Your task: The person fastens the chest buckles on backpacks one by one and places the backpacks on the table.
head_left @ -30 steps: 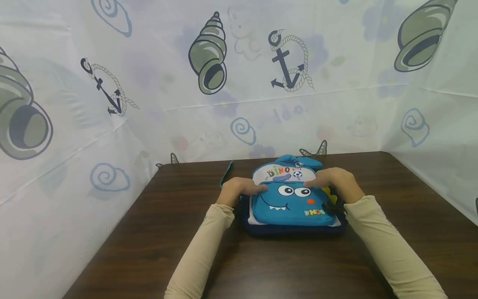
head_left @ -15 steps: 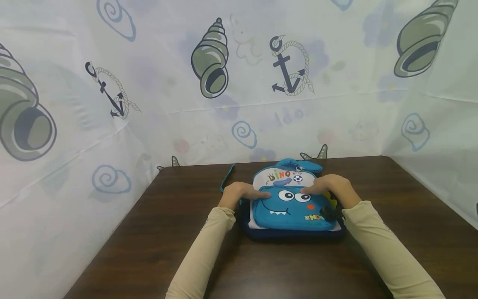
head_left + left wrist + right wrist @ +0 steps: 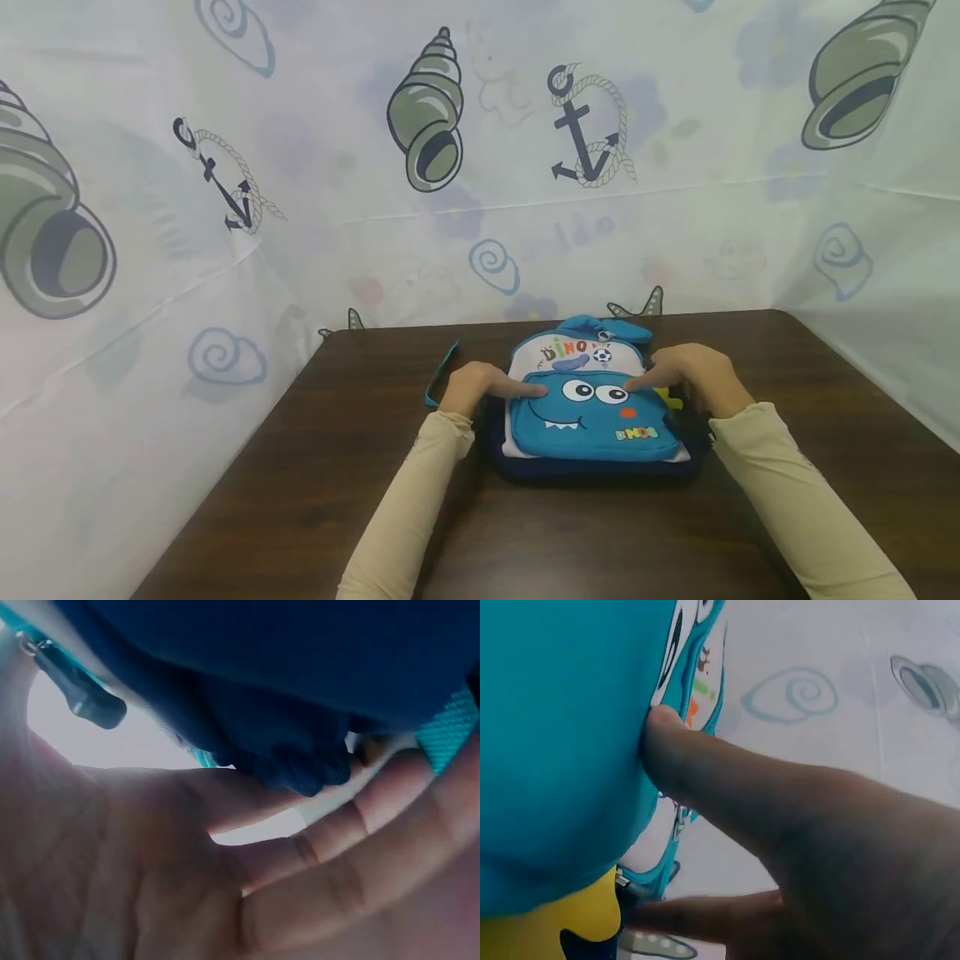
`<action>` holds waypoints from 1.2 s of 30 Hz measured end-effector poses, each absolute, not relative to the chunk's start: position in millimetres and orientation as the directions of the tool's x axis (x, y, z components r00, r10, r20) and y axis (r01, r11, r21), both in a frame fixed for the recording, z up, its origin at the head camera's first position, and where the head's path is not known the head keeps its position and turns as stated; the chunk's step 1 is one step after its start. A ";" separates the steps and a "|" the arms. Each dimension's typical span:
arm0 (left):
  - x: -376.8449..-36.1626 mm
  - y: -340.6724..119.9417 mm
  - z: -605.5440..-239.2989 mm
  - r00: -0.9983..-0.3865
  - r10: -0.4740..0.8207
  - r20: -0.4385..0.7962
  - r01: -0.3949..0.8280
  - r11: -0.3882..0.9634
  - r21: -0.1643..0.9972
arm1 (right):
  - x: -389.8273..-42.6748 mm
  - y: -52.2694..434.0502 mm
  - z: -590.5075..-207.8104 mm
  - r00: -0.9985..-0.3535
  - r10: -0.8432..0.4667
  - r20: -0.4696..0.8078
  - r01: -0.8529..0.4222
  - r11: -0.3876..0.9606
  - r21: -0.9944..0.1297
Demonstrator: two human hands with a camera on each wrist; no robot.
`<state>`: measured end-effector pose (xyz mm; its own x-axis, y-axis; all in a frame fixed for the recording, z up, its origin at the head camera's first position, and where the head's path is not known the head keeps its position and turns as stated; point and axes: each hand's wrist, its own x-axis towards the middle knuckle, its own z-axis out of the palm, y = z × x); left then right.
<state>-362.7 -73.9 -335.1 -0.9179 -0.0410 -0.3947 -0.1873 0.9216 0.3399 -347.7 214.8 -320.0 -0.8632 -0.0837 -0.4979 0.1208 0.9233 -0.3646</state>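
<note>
A small blue dinosaur-face backpack (image 3: 592, 417) lies on the table, front pocket up, its top end away from me. At its left side my left hand (image 3: 480, 388) grips it, thumb over the front pocket. In the left wrist view, the fingers (image 3: 337, 892) of that hand reach along the navy underside, near a teal strap (image 3: 448, 731). My right hand (image 3: 697, 379) holds the opposite side, its thumb beside the printed eye. Lower down in the right wrist view, another finger (image 3: 697, 919) reaches behind the yellow spikes (image 3: 592, 907).
A dark wood table (image 3: 315, 500) bears the backpack. White sheeting (image 3: 337, 117) printed with shells and anchors rises behind it and at both sides. A teal strap end (image 3: 442, 375) sticks out beyond my left hand.
The strap end by my left hand has swung left and lower. My right hand has shifted slightly right along the bag's side. The backpack stays nearly in place.
</note>
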 end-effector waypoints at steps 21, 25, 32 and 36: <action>-370.9 -69.8 -336.7 -0.893 -0.001 -0.449 -0.149 0.944 0.294 | -349.3 205.9 -328.3 -0.830 -0.105 -0.548 0.081 0.949 -0.305; -370.8 -69.8 -336.4 -0.898 -0.011 -0.439 -0.163 0.937 0.309 | -350.0 206.8 -329.5 -0.828 -0.101 -0.552 0.090 0.947 -0.308; -365.6 -68.5 -331.2 -0.913 -0.030 -0.407 -0.182 0.922 0.341 | -350.8 209.0 -331.4 -0.826 -0.093 -0.556 0.103 0.945 -0.311; -363.5 -70.2 -330.3 -0.919 -0.034 -0.394 -0.184 0.918 0.351 | -351.9 209.2 -331.9 -0.817 -0.106 -0.566 0.112 0.935 -0.337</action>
